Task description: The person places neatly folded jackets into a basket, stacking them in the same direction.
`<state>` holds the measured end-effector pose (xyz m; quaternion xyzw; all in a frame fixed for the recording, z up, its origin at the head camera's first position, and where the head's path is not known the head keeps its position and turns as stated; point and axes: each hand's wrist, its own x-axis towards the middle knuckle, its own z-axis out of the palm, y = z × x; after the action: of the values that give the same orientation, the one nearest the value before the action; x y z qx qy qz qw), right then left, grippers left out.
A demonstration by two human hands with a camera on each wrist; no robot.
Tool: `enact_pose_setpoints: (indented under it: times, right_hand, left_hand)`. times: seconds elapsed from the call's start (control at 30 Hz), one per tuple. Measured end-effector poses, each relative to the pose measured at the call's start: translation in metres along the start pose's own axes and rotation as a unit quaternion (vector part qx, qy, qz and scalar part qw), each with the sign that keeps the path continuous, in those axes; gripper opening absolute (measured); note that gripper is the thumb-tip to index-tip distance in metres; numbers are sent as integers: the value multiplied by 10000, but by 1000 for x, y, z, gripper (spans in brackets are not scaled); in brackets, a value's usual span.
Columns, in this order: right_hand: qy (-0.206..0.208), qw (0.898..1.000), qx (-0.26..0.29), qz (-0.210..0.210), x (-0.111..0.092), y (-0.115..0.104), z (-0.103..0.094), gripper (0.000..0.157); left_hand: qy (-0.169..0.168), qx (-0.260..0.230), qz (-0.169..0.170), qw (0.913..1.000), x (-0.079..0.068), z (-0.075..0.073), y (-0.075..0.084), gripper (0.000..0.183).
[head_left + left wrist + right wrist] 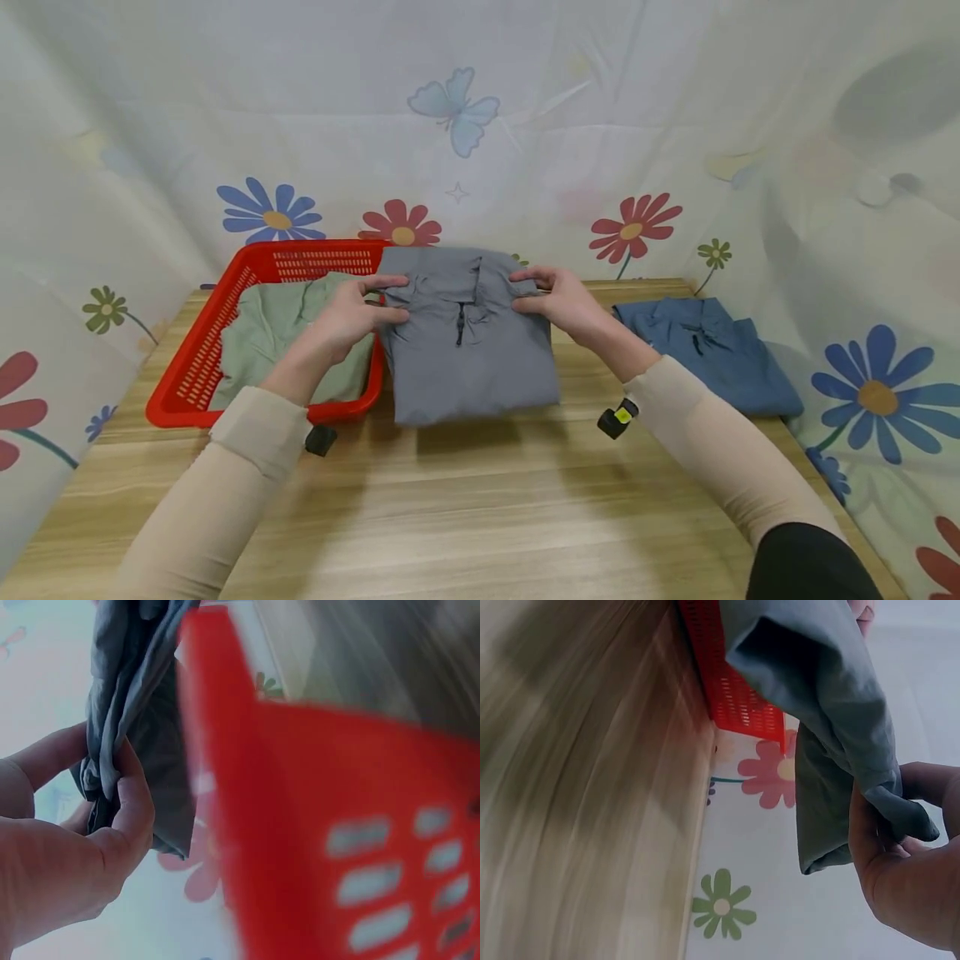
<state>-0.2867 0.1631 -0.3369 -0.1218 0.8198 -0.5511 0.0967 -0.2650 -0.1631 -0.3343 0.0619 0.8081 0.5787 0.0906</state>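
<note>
A folded grey garment (pixel 476 375) with a short dark cord or zip pull at its front hangs above the wooden table, its shadow below. My left hand (pixel 351 315) pinches its left edge, thumb in front. On the opposite edge, my right hand (pixel 570 310) grips the cloth the same way. From the left wrist, bunched grey layers (pixel 139 712) show between thumb and fingers. The right wrist view has the folded cloth (pixel 840 712) drooping from the fingers, its lower corner off the table.
A red plastic basket (pixel 183 375) stands at the left, right beside the grey garment, with a pale green garment (pixel 277 321) inside. On the table's right side lies a folded blue garment (pixel 720 358) with dark strings. Behind the table (pixel 450 517) hangs a flower-printed curtain (pixel 540 183).
</note>
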Motion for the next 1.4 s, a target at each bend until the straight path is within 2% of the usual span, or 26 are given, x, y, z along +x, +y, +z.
enact_pose_setpoints:
  times: [0.3, 0.53, 0.8, 1.07, 1.4]
  right_hand:
    - [-69, 9995, 285, -88, 19, -19, 17, 43]
    - [-104, 9979, 624, -126, 30, -27, 34, 42]
    - [-105, 9974, 689, -194, 40, -42, 48, 42]
    - [-147, 9949, 980, -198, 52, -51, 68, 41]
    - [-49, 9948, 958, -354, 65, -60, 98, 39]
  left_hand:
    - [-123, 38, -227, 9997, -3, -33, 6, 56]
    - [-277, 372, -334, 9984, -3, -60, 5, 58]
    - [-373, 517, -374, 9973, -1, -87, 4, 62]
    - [-479, 564, -375, 9966, 3, -116, -2, 66]
    - [-431, 427, -351, 9975, 0, -150, -12, 49]
